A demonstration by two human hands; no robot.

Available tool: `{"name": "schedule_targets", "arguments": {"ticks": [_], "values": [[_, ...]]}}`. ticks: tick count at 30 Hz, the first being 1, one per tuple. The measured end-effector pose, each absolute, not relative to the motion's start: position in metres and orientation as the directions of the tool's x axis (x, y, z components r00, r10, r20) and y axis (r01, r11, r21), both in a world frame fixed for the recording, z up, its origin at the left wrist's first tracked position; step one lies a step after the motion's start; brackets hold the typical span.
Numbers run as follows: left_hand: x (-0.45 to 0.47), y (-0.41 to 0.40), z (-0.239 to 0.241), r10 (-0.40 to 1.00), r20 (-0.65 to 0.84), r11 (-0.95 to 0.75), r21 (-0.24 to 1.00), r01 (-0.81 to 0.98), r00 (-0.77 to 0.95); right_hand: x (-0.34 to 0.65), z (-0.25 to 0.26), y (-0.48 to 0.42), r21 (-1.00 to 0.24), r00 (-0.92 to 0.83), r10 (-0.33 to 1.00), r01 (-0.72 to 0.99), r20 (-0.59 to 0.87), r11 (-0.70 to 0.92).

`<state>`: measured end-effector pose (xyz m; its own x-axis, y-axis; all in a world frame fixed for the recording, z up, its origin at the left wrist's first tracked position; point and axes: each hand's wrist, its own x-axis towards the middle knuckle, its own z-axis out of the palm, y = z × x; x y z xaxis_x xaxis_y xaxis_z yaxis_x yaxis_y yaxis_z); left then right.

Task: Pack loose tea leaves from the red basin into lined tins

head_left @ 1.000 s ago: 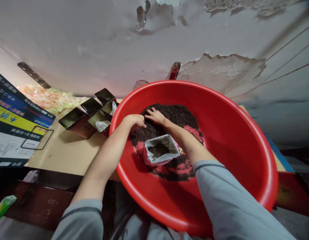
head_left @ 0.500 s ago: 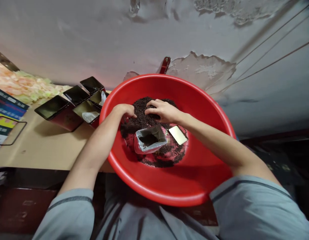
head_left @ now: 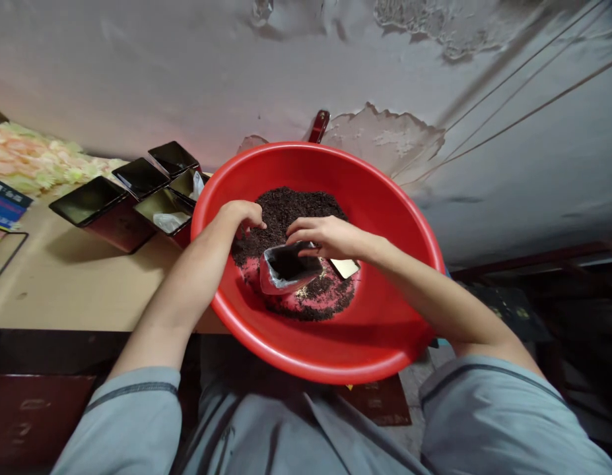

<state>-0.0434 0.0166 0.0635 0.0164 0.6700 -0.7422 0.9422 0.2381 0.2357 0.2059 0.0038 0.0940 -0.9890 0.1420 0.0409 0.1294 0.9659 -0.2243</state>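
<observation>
A big red plastic basin (head_left: 385, 218) holds a heap of dark loose tea leaves (head_left: 290, 204). In it stands a red tin lined with a silver foil bag (head_left: 286, 267), open at the top. My right hand (head_left: 325, 237) hovers over the bag's mouth with fingers curled, apparently holding leaves. My left hand (head_left: 243, 214) is curled into the heap at the basin's left side. A small shiny metal lid (head_left: 345, 267) lies among the leaves just right of the tin.
Several dark red square tins (head_left: 137, 198), some open with foil liners, stand on the tan tabletop (head_left: 78, 290) left of the basin. A pile of pale flaky material (head_left: 33, 161) lies at the far left. A cracked wall rises behind.
My right hand has drawn back from the heap to above the foil bag. My view has shifted, so the basin sits more to the left and appears smaller.
</observation>
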Motion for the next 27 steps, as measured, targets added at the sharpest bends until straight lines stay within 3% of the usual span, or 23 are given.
{"name": "schedule_targets", "arguments": {"ticks": [4,8,13,21,27], "values": [[-0.043,0.016,0.066,0.688,-0.725,0.235,0.249,0.940,0.020,0.228,0.075,0.033,-0.160,-0.886,0.448,0.428,0.121,0.890],[-0.045,0.020,0.065,0.701,-0.712,0.198,0.259,0.945,0.048,0.243,0.016,0.046,0.057,-0.730,0.680,0.678,-0.068,0.733],[-0.046,0.023,0.071,0.741,-0.667,0.124,0.259,0.958,0.084,0.231,-0.049,0.049,0.137,-0.730,0.633,0.621,-0.259,0.772],[-0.045,0.029,0.072,0.774,-0.627,-0.012,0.126,0.992,0.089,0.150,-0.062,0.124,0.202,-0.741,0.657,0.628,-0.138,0.751],[-0.045,0.034,0.062,0.790,-0.602,-0.089,0.074,0.993,0.116,0.129,-0.069,0.172,0.170,-0.757,0.652,0.637,-0.044,0.752]]}}
